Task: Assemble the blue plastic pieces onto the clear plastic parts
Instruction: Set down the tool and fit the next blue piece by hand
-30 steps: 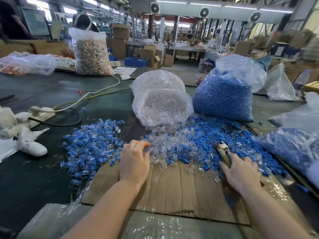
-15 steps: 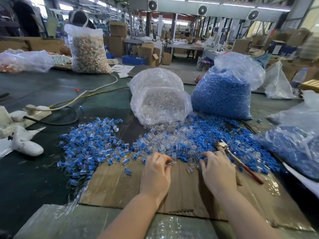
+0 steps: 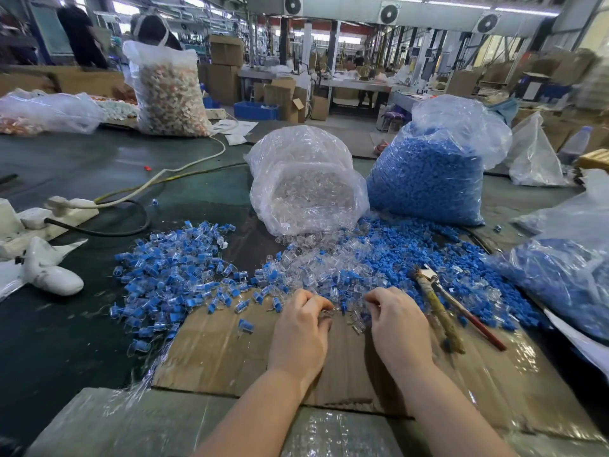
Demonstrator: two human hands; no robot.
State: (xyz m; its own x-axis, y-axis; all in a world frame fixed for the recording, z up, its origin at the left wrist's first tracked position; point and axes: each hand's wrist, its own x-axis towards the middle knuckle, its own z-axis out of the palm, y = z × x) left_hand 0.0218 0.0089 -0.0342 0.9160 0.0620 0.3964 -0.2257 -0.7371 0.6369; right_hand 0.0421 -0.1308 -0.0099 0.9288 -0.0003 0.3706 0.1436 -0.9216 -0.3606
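Cardboard (image 3: 230,354) lies under both my hands. My left hand (image 3: 301,331) curls round a clear part (image 3: 325,314); my right hand (image 3: 397,324) is curled too, whether holding anything I cannot tell. Blue pieces (image 3: 418,255) and clear parts (image 3: 316,268) heap along the cardboard's far edge.

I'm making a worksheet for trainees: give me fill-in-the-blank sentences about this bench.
1. The bag of clear parts lies to the ____ of the blue-filled bag.
2. Both hands work over a sheet of ____.
3. The pliers lie beside the ____ hand.

Missing: left; cardboard; right
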